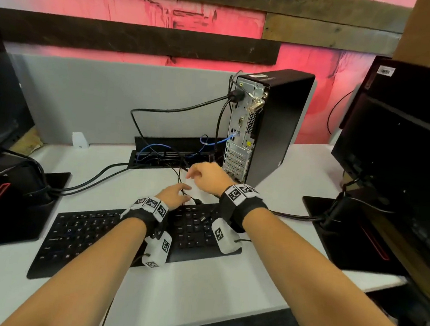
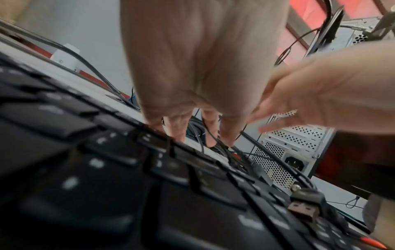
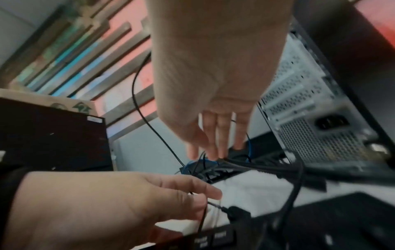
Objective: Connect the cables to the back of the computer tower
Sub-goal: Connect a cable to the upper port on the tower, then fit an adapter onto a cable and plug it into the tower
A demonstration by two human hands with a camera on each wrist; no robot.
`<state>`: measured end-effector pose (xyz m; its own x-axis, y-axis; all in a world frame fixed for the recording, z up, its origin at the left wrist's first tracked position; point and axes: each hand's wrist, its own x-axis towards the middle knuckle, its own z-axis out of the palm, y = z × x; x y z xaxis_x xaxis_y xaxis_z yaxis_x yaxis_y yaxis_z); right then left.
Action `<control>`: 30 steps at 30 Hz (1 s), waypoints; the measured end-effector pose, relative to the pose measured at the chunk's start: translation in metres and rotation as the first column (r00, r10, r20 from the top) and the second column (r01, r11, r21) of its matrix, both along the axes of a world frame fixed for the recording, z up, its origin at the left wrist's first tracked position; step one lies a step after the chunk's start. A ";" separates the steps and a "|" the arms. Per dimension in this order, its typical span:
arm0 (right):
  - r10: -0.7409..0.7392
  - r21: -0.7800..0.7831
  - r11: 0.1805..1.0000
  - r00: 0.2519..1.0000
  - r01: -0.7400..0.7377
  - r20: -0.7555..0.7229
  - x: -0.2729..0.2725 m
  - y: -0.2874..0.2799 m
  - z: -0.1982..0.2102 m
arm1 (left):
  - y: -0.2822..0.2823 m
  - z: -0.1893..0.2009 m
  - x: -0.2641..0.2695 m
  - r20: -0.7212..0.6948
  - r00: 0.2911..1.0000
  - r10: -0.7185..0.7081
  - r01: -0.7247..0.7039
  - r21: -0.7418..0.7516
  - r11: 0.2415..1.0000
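Note:
The black computer tower stands on the desk with its metal back panel facing me. A thick black cable and a blue network cable are plugged into it. Loose thin black cables lie behind the keyboard. My left hand pinches one thin black cable between thumb and forefinger. Its black plug lies at the keyboard's rear edge. My right hand hovers over the cables, fingers loose and holding nothing. A USB plug rests on the keys.
A black keyboard lies in front of me. A cable slot in the white desk holds blue and black wires. Monitors stand at left and right. A grey divider backs the desk.

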<state>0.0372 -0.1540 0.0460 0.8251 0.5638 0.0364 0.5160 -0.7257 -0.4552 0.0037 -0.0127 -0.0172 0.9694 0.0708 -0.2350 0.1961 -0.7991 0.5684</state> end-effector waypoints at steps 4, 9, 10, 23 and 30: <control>0.016 -0.270 0.959 0.973 -0.080 -0.230 0.003 -0.001 -0.036 | -0.003 -0.003 0.005 -0.045 0.997 -0.066 0.072 0.154 0.986; -0.010 0.045 0.999 0.917 0.031 -0.398 0.009 -0.011 -0.056 | -0.005 -0.004 0.005 -0.151 0.987 -0.056 0.093 0.248 0.964; -0.003 0.164 0.982 0.875 0.095 -0.485 0.011 -0.015 -0.056 | -0.005 -0.004 0.004 -0.172 0.984 -0.049 0.092 0.249 0.964; -0.370 0.485 0.785 0.920 0.385 -0.131 0.017 -0.027 -0.066 | 0.004 -0.004 0.003 -0.154 0.985 -0.078 0.110 0.207 0.972; -0.160 -0.097 0.985 0.958 0.140 -0.237 0.023 -0.027 -0.074 | 0.005 -0.006 0.004 -0.121 0.988 -0.093 0.109 0.129 0.986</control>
<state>0.0601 -0.1811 -0.0276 0.8788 0.4259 -0.2153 0.2792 -0.8247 -0.4919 0.0073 -0.0075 -0.0229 0.9407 0.0124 -0.3391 0.1676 -0.8859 0.4325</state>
